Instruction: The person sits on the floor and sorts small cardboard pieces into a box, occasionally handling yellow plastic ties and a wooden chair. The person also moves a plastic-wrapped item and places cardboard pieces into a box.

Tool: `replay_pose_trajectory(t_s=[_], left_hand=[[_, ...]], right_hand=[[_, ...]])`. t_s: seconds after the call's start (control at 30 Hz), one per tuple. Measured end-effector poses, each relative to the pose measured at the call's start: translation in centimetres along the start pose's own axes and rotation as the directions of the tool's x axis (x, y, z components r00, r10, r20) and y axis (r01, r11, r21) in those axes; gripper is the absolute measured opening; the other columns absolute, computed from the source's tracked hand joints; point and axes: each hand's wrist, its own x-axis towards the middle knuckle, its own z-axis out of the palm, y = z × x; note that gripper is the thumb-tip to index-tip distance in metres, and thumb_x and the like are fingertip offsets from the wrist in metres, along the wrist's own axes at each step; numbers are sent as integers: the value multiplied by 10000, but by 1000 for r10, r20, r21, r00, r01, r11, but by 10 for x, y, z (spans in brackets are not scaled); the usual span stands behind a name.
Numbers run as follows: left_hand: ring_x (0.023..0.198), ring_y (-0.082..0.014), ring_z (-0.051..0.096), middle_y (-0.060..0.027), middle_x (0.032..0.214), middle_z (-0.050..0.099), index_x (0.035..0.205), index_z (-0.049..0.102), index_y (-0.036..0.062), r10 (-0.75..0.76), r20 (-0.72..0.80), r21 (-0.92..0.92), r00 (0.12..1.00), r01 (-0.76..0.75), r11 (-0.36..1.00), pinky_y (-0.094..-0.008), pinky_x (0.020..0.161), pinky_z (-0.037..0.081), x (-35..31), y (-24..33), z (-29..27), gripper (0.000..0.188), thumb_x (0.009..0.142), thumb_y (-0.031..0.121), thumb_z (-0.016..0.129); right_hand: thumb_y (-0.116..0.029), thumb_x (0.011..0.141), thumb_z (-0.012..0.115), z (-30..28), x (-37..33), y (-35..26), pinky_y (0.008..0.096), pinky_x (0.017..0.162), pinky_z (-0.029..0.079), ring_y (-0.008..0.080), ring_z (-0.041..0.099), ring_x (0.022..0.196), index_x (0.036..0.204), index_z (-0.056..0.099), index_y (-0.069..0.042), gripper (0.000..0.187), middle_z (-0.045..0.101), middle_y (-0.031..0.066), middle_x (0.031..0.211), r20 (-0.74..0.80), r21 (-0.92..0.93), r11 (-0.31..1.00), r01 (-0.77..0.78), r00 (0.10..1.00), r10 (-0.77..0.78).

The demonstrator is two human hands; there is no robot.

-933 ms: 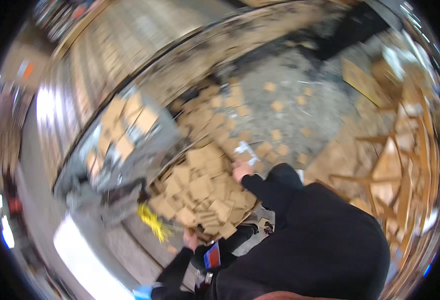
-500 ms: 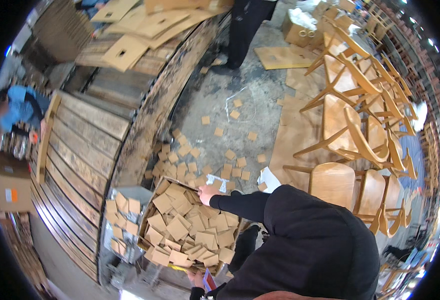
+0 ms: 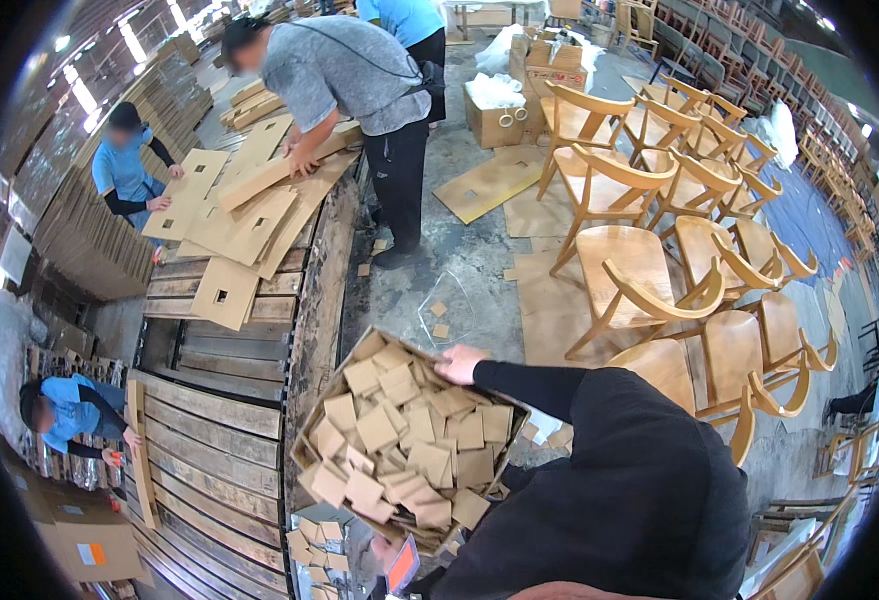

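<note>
An open cardboard box [image 3: 312, 432] is heaped with many small square cardboard pieces [image 3: 400, 385]. At its far right rim, my right hand [image 3: 462, 364] is closed on the edge with the arm stretched out. My left hand [image 3: 388, 552] is at the box's near lower side, closed against it, its fingers partly hidden. Beside the left hand is a flat orange-red panel [image 3: 402, 568] with a bluish edge; I cannot tell what it is. The box hides the floor beneath it.
A slatted wooden platform [image 3: 210, 450] runs along the left. Cardboard sheets [image 3: 245, 225] lie on its far part, where a person in grey [image 3: 345, 75] and a person in blue [image 3: 125, 165] handle them. Another person [image 3: 75, 415] sits lower left. Wooden chairs [image 3: 625, 270] crowd the right.
My view has swung upward, bringing the people and far cardboard sheets into sight. The box, still between both hands, appears larger and raised, now covering the squares scattered on the floor.
</note>
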Motion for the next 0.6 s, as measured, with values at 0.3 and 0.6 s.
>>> replay_pose_trajectory(t_s=[0.3, 0.6], left_hand=[[793, -210, 680, -96, 1021, 653, 1197, 524, 4, -1, 254, 91, 967, -23, 996, -346, 614, 612, 106, 184, 15, 422, 777, -26, 513], [759, -177, 683, -85, 1003, 655, 1208, 517, -2, -43, 561, 308, 826, -161, 938, -297, 590, 599, 228, 351, 122, 411, 799, 15, 549]], right_hand=[[-664, 735, 641, -138, -42, 52, 459, 1050, 376, 323, 406, 1339, 1413, 444, -70, 922, 434, 174, 1445, -38, 635, 758, -151, 973, 226], [-542, 876, 570, -209, -86, 123, 379, 948, 482, 237, 618, 1065, 1330, 513, -73, 655, 588, 124, 1280, 85, 996, 27, -91, 983, 163]])
